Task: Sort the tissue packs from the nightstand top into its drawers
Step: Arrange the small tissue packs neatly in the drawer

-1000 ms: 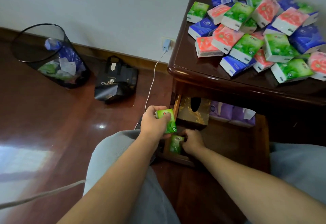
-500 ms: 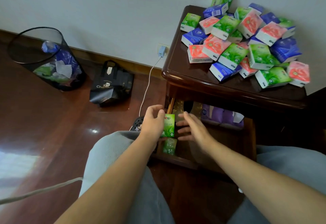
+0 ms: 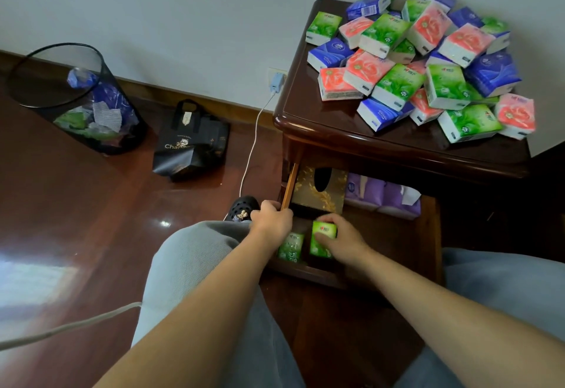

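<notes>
A heap of green, pink and blue tissue packs point(image 3: 422, 60) covers the dark wooden nightstand top point(image 3: 312, 118). Below it a drawer point(image 3: 428, 234) stands pulled out. My right hand point(image 3: 342, 239) is shut on a green tissue pack point(image 3: 321, 241), holding it upright inside the drawer's front left corner. Beside it stands another green pack point(image 3: 290, 247), upright against the drawer's left side. My left hand point(image 3: 270, 219) rests on the drawer's left wall with its fingers curled over the edge; it holds no pack.
A gold tissue box point(image 3: 315, 192) and purple tissue packs point(image 3: 382, 196) lie at the drawer's back. On the floor are a black mesh bin point(image 3: 76, 97), a black bag point(image 3: 189, 143), a charger cable point(image 3: 250, 155) and a black shoe point(image 3: 241, 209). My grey-trousered knees flank the drawer.
The green pack passed from my left hand to my right hand, which lowered it into the drawer beside the first pack. My left hand moved onto the drawer's left edge.
</notes>
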Demonstrator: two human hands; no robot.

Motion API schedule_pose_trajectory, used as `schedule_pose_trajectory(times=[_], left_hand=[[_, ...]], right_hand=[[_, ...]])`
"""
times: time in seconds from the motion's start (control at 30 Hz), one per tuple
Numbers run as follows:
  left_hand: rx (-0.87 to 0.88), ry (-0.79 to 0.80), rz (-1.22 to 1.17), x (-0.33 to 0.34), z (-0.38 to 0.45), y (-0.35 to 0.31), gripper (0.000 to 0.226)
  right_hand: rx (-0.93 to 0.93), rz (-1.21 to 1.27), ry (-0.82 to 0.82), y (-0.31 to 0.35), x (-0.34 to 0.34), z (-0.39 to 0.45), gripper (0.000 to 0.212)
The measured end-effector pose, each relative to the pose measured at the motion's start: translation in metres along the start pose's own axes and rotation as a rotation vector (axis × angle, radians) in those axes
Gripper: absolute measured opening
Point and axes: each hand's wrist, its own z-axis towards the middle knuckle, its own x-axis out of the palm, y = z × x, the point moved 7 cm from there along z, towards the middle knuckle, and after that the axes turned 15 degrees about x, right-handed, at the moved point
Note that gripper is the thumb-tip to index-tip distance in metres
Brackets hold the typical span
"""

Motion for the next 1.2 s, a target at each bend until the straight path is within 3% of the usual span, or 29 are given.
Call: schedule_pose_trajectory(times=[0.17,0.37,0.73,0.87,1.03,1.2], left_hand=[[-0.060,0.104,0.018,0.007,0.008,0.015,0.054],[-0.084,0.249,0.018,0.017,0.010,0.025,0.048],[-0.055,0.250,0.004,0.018,0.008,0.019,0.056],[0.085,0.132,-0.013,0.010,0.001,-0.001,0.058],[0.339,-0.010,-0.038,-0.002,-0.018,-0.061,0.033],[0.547,-0.081,-0.009,-0.006,-0.032,-0.159,0.017]], right_hand=[[0.096,-0.170,0.024,-0.029,0.024,0.019,0.035],[0.066,-0.374,-0.116,-0.033,0.024,0.030,0.046],[0.015,-0.525,-0.013,-0.016,0.029,0.031,0.046],[0.003,-0.472,-0.045,0.001,0.011,0.017,0.051],[-0.155,-0.360,-0.163,0.041,-0.036,-0.024,0.021],[-0.396,-0.297,-0.373,0.101,-0.120,-0.084,0.035]])
